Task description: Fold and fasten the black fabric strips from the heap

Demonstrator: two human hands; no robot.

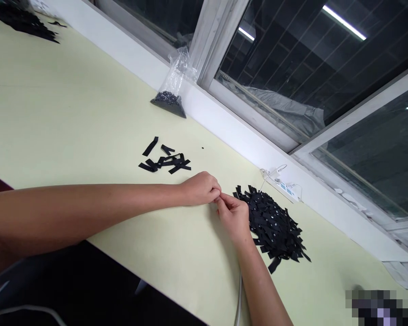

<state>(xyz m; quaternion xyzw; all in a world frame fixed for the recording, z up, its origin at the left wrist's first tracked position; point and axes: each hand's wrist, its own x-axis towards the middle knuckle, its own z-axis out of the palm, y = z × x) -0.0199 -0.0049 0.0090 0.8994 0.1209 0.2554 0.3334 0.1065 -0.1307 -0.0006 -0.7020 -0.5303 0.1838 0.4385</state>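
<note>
Above the pale table, my left hand point(200, 188) is closed, its fingertips meeting those of my right hand point(234, 216). The right hand is pinched too, thumb against fingers. Whatever lies between the fingertips is hidden or too small to make out. Just right of my right hand lies a big heap of short black strips point(275, 226), several showing small shiny spots. A smaller loose group of black strips point(170, 161) lies beyond my left wrist.
A clear plastic bag point(172, 90) with small dark pieces in its bottom stands against the white ledge. A power strip point(287, 189) with cables sits near the window. More black material point(23, 22) lies at the far left. A grey cable point(239, 299) crosses the table's near side.
</note>
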